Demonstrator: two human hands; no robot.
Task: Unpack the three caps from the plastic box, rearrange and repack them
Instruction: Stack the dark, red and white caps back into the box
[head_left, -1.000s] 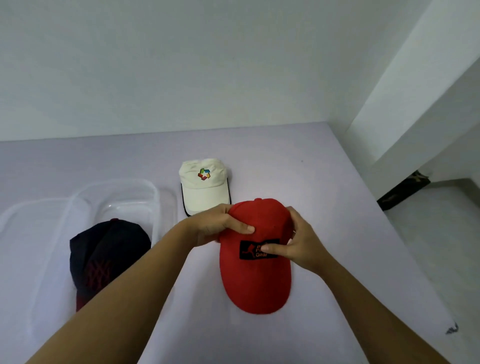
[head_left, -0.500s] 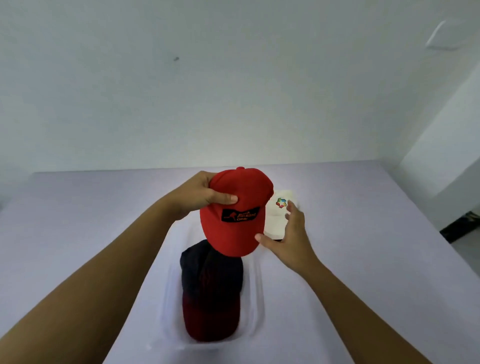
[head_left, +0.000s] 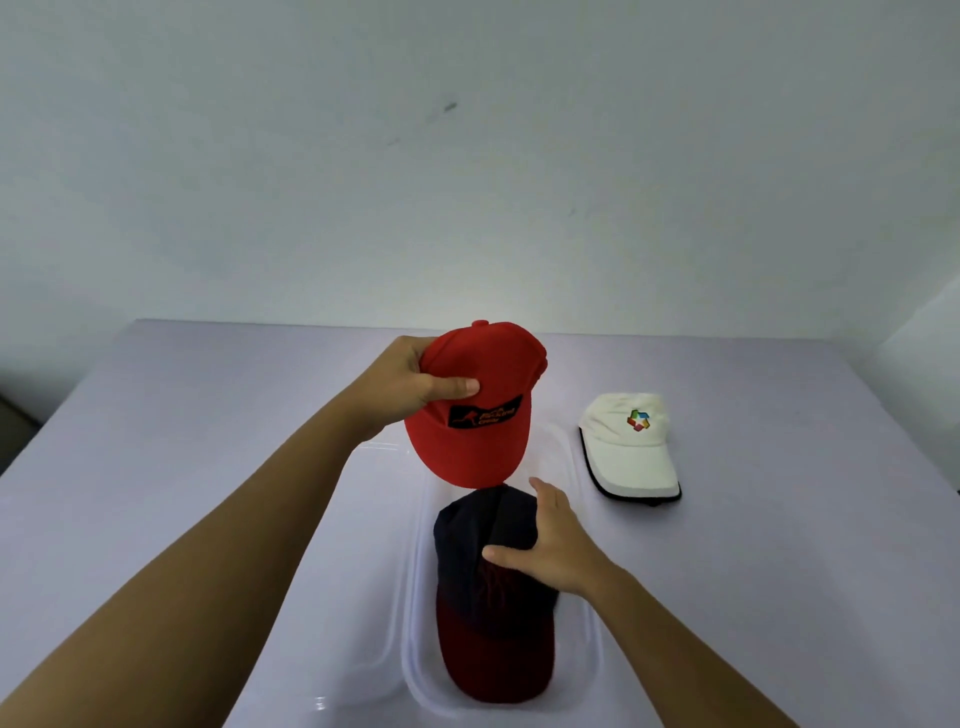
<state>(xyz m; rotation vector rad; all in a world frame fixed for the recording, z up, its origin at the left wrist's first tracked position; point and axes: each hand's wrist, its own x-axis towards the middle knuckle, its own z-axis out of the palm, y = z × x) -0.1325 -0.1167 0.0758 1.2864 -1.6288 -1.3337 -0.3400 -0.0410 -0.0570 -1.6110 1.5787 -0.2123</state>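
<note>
Left hand (head_left: 400, 384) grip clamped on crown of red cap (head_left: 478, 410), thumb on front panel above black patch; cap held in air, brim pointing down, over far end of clear plastic box (head_left: 584, 670). Right hand (head_left: 556, 545) grip spread apart, fingers resting on crown of dark cap (head_left: 493, 597), not closed round it. Dark cap lies inside box, dark-red brim toward near counter edge. White cap (head_left: 628, 447) sits on pale counter (head_left: 779, 519) just beside box, toward right edge, brim toward near edge.
</note>
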